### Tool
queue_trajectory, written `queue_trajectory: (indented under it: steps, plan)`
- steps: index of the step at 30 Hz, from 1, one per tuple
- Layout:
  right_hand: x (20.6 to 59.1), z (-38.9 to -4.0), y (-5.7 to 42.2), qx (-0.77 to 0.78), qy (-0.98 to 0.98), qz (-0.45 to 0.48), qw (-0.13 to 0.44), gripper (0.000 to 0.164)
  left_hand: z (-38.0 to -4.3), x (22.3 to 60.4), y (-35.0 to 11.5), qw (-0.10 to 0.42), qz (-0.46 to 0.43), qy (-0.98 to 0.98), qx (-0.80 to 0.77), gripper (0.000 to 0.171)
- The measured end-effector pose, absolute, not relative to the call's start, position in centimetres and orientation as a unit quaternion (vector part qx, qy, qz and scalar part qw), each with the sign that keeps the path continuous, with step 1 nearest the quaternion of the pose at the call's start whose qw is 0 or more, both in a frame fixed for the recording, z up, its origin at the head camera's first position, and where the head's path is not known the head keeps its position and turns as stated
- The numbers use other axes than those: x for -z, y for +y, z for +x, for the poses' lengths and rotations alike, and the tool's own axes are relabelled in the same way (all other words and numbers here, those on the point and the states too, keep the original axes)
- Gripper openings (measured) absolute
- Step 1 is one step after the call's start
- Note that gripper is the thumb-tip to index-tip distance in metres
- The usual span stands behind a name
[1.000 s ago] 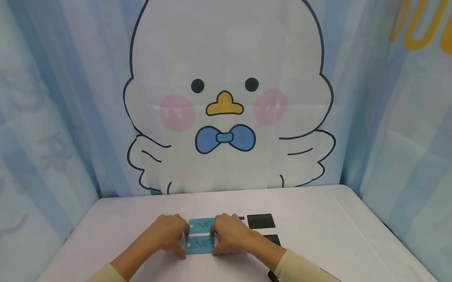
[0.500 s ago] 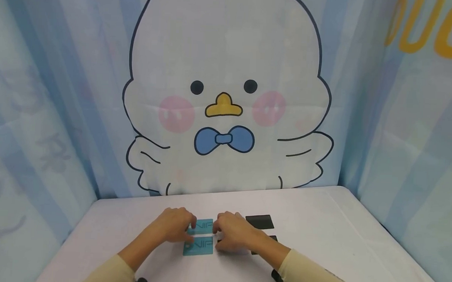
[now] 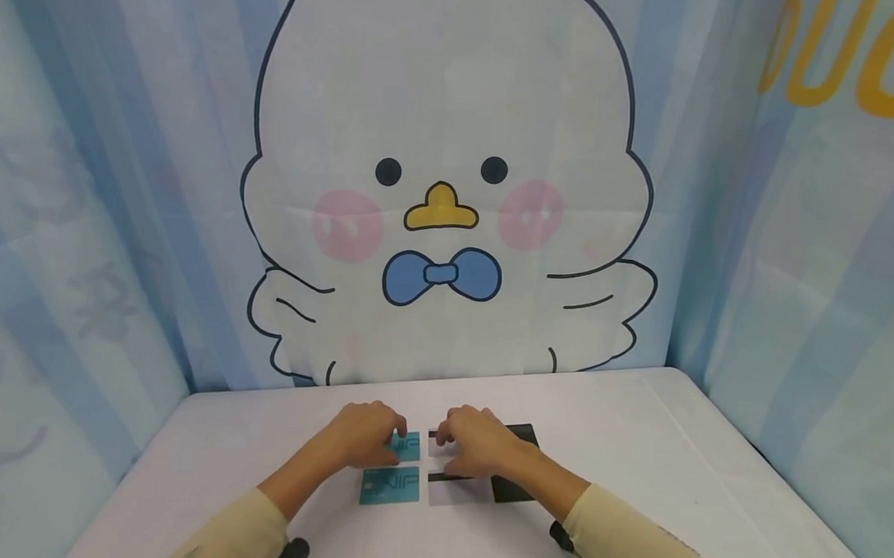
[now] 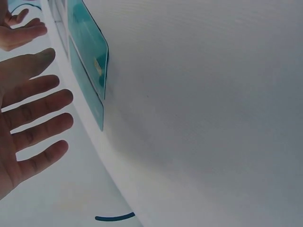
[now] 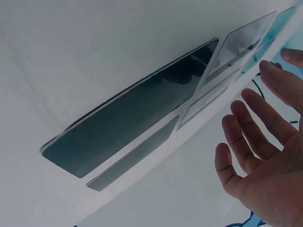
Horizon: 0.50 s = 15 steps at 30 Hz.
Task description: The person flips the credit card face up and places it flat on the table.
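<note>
Hovering over the white table (image 3: pixel 706 469), my left hand (image 3: pixel 363 436) has its fingers loose, mostly straight and spread, raised clear of the cards beneath. My right hand (image 3: pixel 481 446) hangs level with it at three o'clock, fingers apart and gently bent. My two hands are apart, fingertips facing each other across a gap.

Six cards lie flat in two rows of three. From the layout's middle, with twelve pointing away from me, the far teal card (image 3: pixel 411 447) sits at ten o'clock, partly hidden by my left fingers. The near teal card (image 3: pixel 390 487), printed VIP, is at eight. At twelve lies the far pale card (image 3: pixel 434 449), partly behind my right fingers; at six, the near pale card (image 3: pixel 457 494), a dark stripe along its far edge. The far black card (image 3: pixel 526 434) is at two and the near black card (image 3: pixel 512 491) at four, both partly covered by my right hand and forearm. Narrow gaps part the cards. Beyond the table, at twelve, stands a backdrop (image 3: pixel 453 90) with a bird in a blue bow tie.
</note>
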State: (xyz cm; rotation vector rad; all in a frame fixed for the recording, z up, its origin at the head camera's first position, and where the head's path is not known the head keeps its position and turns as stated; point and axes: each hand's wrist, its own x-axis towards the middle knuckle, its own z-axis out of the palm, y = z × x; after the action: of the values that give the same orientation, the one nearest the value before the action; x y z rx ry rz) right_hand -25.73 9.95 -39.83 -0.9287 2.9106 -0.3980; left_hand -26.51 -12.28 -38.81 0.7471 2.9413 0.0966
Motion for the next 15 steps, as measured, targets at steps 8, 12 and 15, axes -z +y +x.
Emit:
queue_trajectory:
  steps: [8,12,15]
  plan:
    - [39.9,-26.5,11.0,0.129,0.948,-0.29,0.027,0.03,-27.4,38.8,-11.1,0.059,0.248,0.967,-0.028,0.034]
    - [40.2,-27.0,11.7,0.127,0.952,-0.279,0.022,0.032,-27.5,39.0,-10.7,0.052,0.257,0.965,-0.026,0.036]
    - [40.2,-27.2,12.2,0.132,0.954,-0.268,0.022,0.033,-27.5,39.2,-10.4,0.041,0.264,0.963,-0.025,0.038]
